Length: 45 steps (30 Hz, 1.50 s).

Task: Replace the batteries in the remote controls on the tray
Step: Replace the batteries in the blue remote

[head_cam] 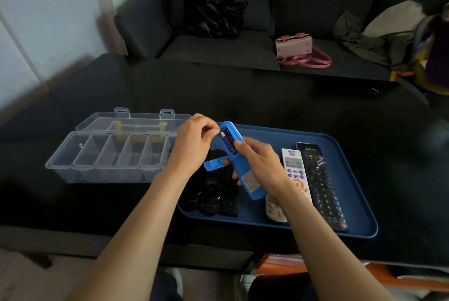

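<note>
My right hand (261,165) grips a blue remote (250,182) above the blue tray (349,154), back side up, with its battery bay uncovered. A purple battery (228,141) lies in the bay. The fingers of my left hand (194,140) pinch the battery's far end. A blue battery cover (213,164) sticks out under the remote, by my right fingers. On the tray lie several black remotes (211,193), a white remote with purple and orange buttons (297,174), a long black remote in plastic wrap (320,186) and a small white remote (274,210), partly hidden by my right wrist.
A clear plastic compartment box (109,154) stands open left of the tray on the dark table. Behind the table is a dark sofa with a black bag (213,13), a pink handbag (295,46) and clothes (379,30).
</note>
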Motion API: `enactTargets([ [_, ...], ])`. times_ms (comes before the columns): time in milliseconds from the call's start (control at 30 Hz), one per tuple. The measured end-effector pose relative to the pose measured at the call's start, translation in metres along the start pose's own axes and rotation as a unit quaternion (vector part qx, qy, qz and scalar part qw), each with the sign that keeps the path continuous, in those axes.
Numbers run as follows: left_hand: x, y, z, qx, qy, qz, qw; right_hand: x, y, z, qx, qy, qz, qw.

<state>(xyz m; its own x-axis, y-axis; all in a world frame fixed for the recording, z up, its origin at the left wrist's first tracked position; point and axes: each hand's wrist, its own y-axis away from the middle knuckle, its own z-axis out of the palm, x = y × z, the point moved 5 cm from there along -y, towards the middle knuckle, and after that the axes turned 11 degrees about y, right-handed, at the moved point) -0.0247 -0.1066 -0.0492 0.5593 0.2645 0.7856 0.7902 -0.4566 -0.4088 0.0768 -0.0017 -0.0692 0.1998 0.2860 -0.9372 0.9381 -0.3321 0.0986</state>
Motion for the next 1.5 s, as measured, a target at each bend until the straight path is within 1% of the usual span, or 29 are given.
enactTargets([
  [100,-0.005,-0.001,0.001,-0.012,0.02,-0.031,0.999,0.0,-0.001,0.0,-0.001,-0.013,0.008,1.0],
  [200,-0.002,0.002,0.002,0.0,0.045,-0.047,0.998,-0.001,-0.002,0.001,0.006,-0.019,0.014,1.0],
  [400,0.007,0.004,0.006,0.058,0.053,-0.017,0.997,0.0,-0.004,0.005,0.011,-0.035,0.02,0.999],
  [533,0.01,0.004,0.01,0.061,0.07,-0.028,0.995,0.0,-0.004,0.004,0.009,-0.031,0.024,0.999],
  [667,0.011,0.004,0.012,0.056,0.036,0.0,0.998,0.0,-0.003,0.003,0.014,-0.037,0.02,0.999],
  [733,0.01,0.004,0.012,0.051,0.036,0.003,0.998,-0.001,-0.003,0.003,0.013,-0.041,0.024,0.999],
  [933,0.006,0.002,0.01,0.037,0.174,-0.049,0.983,0.0,-0.002,0.006,-0.007,-0.083,0.045,0.996],
  [1033,0.006,0.002,0.007,0.067,0.256,-0.063,0.962,0.0,-0.001,0.009,-0.02,-0.131,0.067,0.989],
  [1100,0.006,0.001,0.002,0.09,0.283,-0.074,0.952,0.0,-0.001,0.009,-0.021,-0.158,0.075,0.984],
  [1133,0.007,0.001,-0.001,0.098,0.279,-0.071,0.953,0.0,0.0,0.008,-0.021,-0.165,0.078,0.983],
  [1200,0.01,0.0,-0.004,0.094,0.235,-0.054,0.966,0.001,0.0,0.006,-0.021,-0.171,0.082,0.982],
  [1300,0.017,0.002,0.001,0.038,0.074,-0.006,0.997,0.002,0.0,0.004,-0.02,-0.165,0.079,0.983],
  [1367,0.018,0.004,0.01,-0.009,-0.008,0.034,0.999,0.002,0.0,0.002,-0.016,-0.156,0.076,0.985],
  [1433,0.018,0.006,0.015,-0.032,-0.038,0.053,0.997,0.002,-0.001,0.0,-0.009,-0.144,0.077,0.987],
  [1500,0.018,0.006,0.016,-0.031,-0.041,0.056,0.997,0.002,-0.001,0.0,-0.006,-0.14,0.074,0.987],
])
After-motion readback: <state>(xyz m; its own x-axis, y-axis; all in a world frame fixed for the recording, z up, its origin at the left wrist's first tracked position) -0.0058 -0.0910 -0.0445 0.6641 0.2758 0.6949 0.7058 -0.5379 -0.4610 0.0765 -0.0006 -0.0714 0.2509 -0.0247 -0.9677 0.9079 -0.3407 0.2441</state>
